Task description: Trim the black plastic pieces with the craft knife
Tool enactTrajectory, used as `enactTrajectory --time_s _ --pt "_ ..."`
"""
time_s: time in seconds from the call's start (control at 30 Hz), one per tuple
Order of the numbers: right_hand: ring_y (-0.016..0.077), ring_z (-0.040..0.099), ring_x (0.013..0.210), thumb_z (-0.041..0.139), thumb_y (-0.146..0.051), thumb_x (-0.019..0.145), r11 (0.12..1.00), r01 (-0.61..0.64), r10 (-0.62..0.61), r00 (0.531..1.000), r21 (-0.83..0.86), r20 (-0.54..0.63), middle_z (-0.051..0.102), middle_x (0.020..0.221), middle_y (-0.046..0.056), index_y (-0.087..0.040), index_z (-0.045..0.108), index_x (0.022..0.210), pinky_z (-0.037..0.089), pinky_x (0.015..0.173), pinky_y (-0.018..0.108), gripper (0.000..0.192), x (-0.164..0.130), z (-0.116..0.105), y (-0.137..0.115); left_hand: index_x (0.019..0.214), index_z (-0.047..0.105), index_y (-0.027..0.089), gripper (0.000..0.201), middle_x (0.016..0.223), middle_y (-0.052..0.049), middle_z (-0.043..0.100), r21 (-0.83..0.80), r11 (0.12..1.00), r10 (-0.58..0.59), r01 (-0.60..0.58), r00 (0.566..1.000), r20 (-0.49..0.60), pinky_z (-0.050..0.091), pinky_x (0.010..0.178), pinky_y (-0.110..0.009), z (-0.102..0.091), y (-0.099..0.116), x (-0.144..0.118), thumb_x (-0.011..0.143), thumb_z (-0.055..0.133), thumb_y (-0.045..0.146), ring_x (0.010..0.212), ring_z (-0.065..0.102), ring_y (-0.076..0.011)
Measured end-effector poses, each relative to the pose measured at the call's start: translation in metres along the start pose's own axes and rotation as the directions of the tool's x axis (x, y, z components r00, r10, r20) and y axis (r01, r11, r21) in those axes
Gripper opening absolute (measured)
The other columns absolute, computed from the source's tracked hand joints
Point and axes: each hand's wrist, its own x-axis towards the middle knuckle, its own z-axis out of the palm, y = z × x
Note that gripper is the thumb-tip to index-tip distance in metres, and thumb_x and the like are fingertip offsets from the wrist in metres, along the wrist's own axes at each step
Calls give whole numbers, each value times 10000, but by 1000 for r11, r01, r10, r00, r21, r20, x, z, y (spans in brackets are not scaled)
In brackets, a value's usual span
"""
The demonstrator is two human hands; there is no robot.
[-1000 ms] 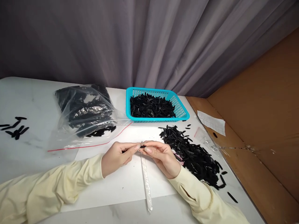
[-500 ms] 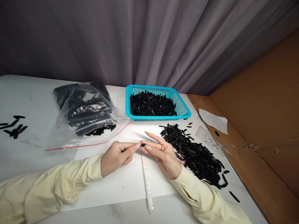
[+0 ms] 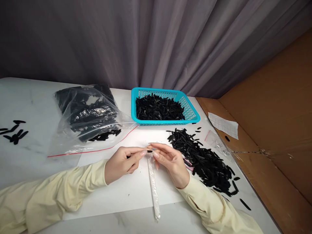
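Above a white sheet of paper [image 3: 104, 201], my left hand [image 3: 122, 164] pinches a small, narrow black strip [image 3: 149, 151] between thumb and forefinger. My right hand [image 3: 172, 162] has thumb and fingertips closed on the strip's other end, so only a short dark bit shows between the two hands. Another dark bit shows under my left forefinger; whether it belongs to the same strip I cannot tell. Below the fingertips, a long, thin white stick in clear, crinkled wrapping [image 3: 153, 191] lies on the paper. Beside my right hand spreads a pile of similar black strips [image 3: 204, 162].
A blue plastic basket [image 3: 165, 122] holding many black strips stands at the back. Left of it lies a clear zip bag [image 3: 94, 112] of black pieces with a red seal line. Several loose strips [image 3: 16, 136] lie far left. Cardboard [image 3: 275, 113] borders the right side.
My right hand's raised fingers have come down and drawn together near the strip. My left hand has stayed almost still, keeping its pinch.
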Motion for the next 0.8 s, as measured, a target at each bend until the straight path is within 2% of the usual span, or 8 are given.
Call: enactTrajectory --time_s 0.07,0.27,0.4,0.5,0.6,0.7,0.77,0.8 --pt "78 488 501 662 -278 732 998 13 -13 1000 -64 -11 646 924 56 -203 697 880 412 464 244 170 -1 0 0 1070 606 47 463 347 109 291 -53 998 -34 35 999 25 208 361 -197 0 1 1 800 500 409 330 235 -48" --pt "82 461 415 661 -300 738 996 -42 41 999 -83 -8 543 484 -36 -184 692 876 386 446 234 183 1 1 2 1144 577 40 510 336 119 282 -194 974 -111 121 992 62 153 334 -184 -2 2 5 765 551 380 302 194 -31" --pt "84 508 432 664 -306 735 996 -76 74 996 37 57 643 618 4 -166 645 888 405 423 224 208 4 0 4 1148 573 27 550 332 122 277 -206 968 -132 140 990 52 146 335 -180 -2 2 5 740 573 396 306 181 -27" --pt "86 531 442 660 -293 743 988 -112 98 987 106 130 637 592 -10 -160 603 926 433 449 223 234 4 -1 6 1133 579 11 560 333 120 284 -170 978 -115 123 992 59 165 342 -180 0 2 4 735 580 405 315 191 -27" --pt "91 551 462 661 -283 742 987 -122 107 985 104 137 635 580 -14 -154 578 934 459 479 231 246 2 -3 1 1145 567 16 543 328 118 292 -190 974 -108 120 991 75 170 336 -180 -1 3 4 753 565 392 307 189 -30" --pt "101 559 467 649 -276 751 1000 8 -7 999 -29 52 631 575 -14 -155 568 936 474 485 243 235 8 -6 -21 1206 518 59 518 324 112 309 -283 945 -149 162 987 64 131 316 -176 -3 5 6 805 500 387 287 168 -36" --pt "109 566 481 634 -265 764 961 176 -188 982 -215 -37 630 601 -11 -163 568 934 484 500 258 209 20 -10 -43 1237 484 78 517 317 104 319 -346 912 -201 221 975 91 98 307 -174 -6 7 8 844 427 409 278 144 -42" --pt "117 578 514 627 -262 769 909 266 -304 950 -321 -73 634 636 -5 -171 569 942 491 520 266 204 28 -12 -54 1245 473 80 524 309 100 321 -370 894 -224 251 968 116 87 303 -173 -7 8 8 858 389 423 273 131 -45"
